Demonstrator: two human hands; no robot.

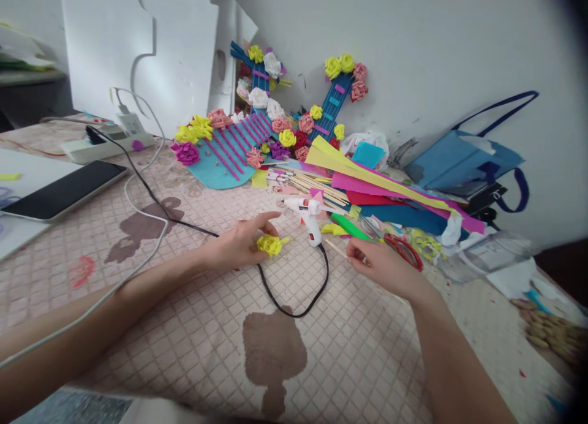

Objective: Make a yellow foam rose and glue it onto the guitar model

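My left hand (241, 243) pinches a small yellow paper flower (269, 244) just above the table, its index finger stretched toward the white glue gun (309, 214). My right hand (383, 266) is closed on a thin wooden stick (335, 247) whose tip points left toward the flower. The glue gun stands on the table between my two hands, a little behind them. Its black cord (294, 301) loops across the checked tablecloth (184, 326).
Red-handled scissors (404, 249) and a green marker (350, 227) lie by my right hand. Behind are coloured paper sheets (381, 185), a stick bundle (316, 188), flower-decorated blue guitar crafts (229, 154), a blue bag (463, 160). At left lie a phone (62, 191) and a power strip (103, 145).
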